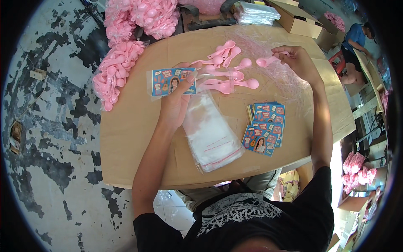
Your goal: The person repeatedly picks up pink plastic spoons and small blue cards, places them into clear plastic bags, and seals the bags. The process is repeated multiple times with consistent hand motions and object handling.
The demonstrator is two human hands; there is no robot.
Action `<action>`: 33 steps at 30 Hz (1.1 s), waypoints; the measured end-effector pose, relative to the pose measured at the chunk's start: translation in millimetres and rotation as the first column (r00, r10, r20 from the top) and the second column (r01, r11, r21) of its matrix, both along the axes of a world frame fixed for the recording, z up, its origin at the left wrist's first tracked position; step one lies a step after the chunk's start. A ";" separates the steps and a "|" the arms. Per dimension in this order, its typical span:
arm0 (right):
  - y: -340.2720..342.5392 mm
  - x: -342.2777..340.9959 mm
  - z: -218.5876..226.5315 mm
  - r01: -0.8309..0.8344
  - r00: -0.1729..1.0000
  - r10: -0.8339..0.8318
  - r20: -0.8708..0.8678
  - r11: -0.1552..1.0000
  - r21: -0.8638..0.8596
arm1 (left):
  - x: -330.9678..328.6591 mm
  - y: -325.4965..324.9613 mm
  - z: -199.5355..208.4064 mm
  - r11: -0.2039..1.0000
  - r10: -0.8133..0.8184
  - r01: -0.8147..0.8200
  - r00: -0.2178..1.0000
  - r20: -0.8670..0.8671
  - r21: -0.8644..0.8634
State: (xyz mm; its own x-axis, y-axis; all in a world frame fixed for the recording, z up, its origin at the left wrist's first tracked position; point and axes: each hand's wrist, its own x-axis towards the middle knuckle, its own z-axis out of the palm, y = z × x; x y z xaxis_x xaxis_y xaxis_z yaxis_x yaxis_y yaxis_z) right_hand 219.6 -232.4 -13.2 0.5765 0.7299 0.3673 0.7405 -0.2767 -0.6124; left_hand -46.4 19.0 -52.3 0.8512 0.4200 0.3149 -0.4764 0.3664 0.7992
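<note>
My left hand (179, 98) is closed on a clear plastic bag with a blue printed card (164, 82) in it, thumb across the card's right side. Farther right, my right hand (297, 61) pinches a pink measuring spoon (264, 62) by its handle, above the table. Between the hands lie several loose pink spoons (226, 87), some partly behind my left hand. Below them, a stack of clear plastic bags (212, 138) rests at a slant. Blue printed cards (263, 135) are piled to its right, in two overlapping groups.
The table is covered in brown cardboard (138, 147). Filled bags of pink spoons (119, 65) crowd its far left edge. Thin clear-pink plastic strips (275, 84) lie scattered at the right. Packed plastic (256, 14) and a cardboard box (300, 23) stand behind. Another person (356, 40) sits at far right.
</note>
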 end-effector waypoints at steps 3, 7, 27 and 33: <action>2.3 4.7 -0.3 -0.155 0.973 0.167 -0.162 0.984 0.083 | 1.8 3.3 -1.2 1.000 0.013 -0.013 1.000 0.011 0.016; -5.8 -0.9 6.4 -0.040 0.999 0.040 -0.008 0.999 -0.012 | -0.6 2.7 -2.9 0.999 0.011 -0.012 1.000 0.011 0.043; -23.0 8.7 7.5 0.053 0.993 -0.045 0.110 0.996 -0.070 | 5.6 -3.3 -3.1 0.997 0.003 -0.003 1.000 0.000 0.083; -22.8 -12.9 19.3 -0.427 0.875 0.387 -0.289 0.900 -0.085 | 1.5 -0.8 -6.0 0.997 -0.007 0.007 1.000 0.004 0.073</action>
